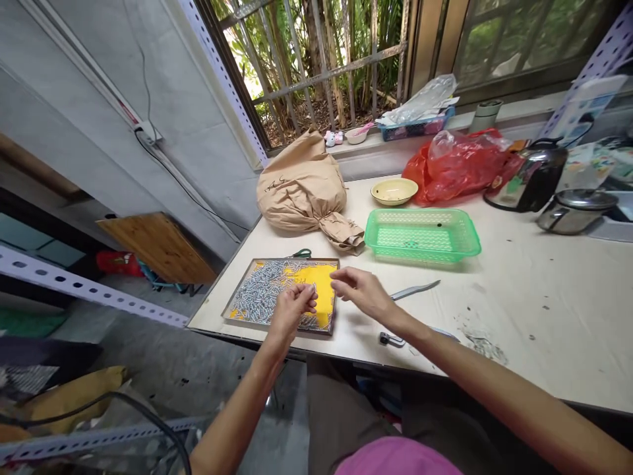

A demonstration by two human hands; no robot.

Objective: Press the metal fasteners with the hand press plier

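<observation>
A shallow rectangular tray lies near the table's front left edge. Many small, slim silvery metal pieces are heaped in its left part, over a yellow bottom. Above the tray, my left hand is closed in a pinch; a small glint at its fingertips looks like one of these pieces. My right hand hovers at the tray's right edge, fingers bent and drawn together toward the left hand. Whatever lies between its fingertips is too small to make out. The two hands are apart.
Behind the tray are dark green handles and a tied brown paper bag. A green plastic basket, yellow bowl, red bag and kettle stand farther right. A grey blade-like strip lies beside my right forearm.
</observation>
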